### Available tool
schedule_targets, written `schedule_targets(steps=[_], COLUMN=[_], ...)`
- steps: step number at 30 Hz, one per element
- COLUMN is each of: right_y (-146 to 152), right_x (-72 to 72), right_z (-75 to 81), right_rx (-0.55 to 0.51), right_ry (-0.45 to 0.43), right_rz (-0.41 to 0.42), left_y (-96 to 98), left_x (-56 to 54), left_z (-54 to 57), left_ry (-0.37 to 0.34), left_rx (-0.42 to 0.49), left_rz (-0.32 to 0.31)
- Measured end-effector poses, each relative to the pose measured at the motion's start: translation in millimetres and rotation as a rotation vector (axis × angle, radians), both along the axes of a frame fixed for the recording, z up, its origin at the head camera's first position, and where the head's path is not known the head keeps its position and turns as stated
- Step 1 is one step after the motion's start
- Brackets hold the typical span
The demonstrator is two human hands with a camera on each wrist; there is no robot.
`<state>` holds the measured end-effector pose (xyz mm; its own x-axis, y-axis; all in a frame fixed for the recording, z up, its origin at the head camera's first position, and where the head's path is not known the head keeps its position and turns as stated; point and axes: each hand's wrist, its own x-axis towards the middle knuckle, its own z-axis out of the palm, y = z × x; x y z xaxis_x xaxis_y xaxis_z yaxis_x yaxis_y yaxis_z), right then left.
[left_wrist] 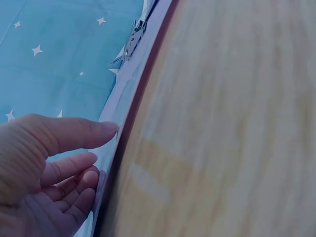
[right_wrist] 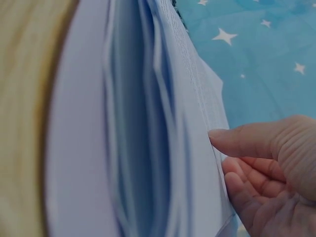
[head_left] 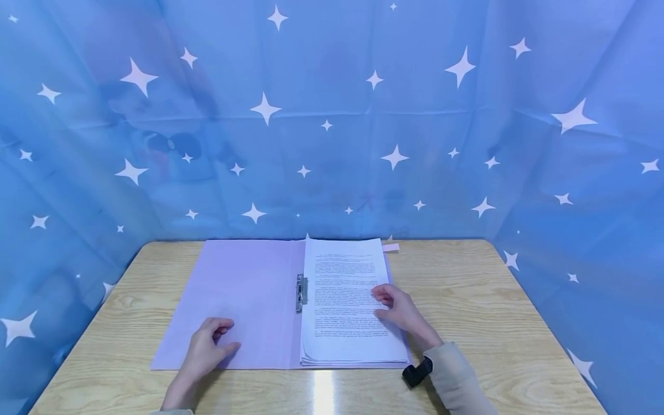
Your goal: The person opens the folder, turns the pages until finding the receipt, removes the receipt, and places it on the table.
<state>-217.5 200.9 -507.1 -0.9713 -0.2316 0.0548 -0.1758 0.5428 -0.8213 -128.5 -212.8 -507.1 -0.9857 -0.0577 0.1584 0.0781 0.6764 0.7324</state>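
Observation:
A light purple folder lies spread flat on the table, with a metal clip along its inner spine. On its right half rests a stack of printed sheets, whose loose edges fan apart in the right wrist view. My left hand rests at the lower part of the folder's left cover, fingers loosely bent and holding nothing. Over the right edge of the sheets lies my right hand, its thumb and fingertips touching the top page. A pale pink tab sticks out at the stack's upper right.
The wooden table extends on both sides of the folder. A blue curtain with white stars hangs behind and around it. A black strap piece sits at my right wrist, beside the beige sleeve.

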Motion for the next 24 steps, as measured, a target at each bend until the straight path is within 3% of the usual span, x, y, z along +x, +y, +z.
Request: schedule_targets(steps=[6, 10, 19, 24], right_y=[1.1, 2.5, 0.5, -0.8], right_x=[-0.6, -0.3, 0.3, 0.5], right_z=[-0.9, -1.8, -0.4, 0.3], right_rx=[0.003, -0.008, -0.003, -0.003], right_ry=[0.006, 0.024, 0.014, 0.001], right_rz=[-0.003, 0.020, -0.009, -0.011], left_y=[0.3, -1.1, -1.6, 0.6], left_x=[-5.5, -7.4, -11.9, -13.6], left_z=[2.6, 0.6, -4.6, -7.0], left_ry=[-0.041, -0.046, -0.039, -0.019], left_rx=[0.017, 0.075, 0.197, 0.204], left_rz=[0.008, 0.014, 0.019, -0.011])
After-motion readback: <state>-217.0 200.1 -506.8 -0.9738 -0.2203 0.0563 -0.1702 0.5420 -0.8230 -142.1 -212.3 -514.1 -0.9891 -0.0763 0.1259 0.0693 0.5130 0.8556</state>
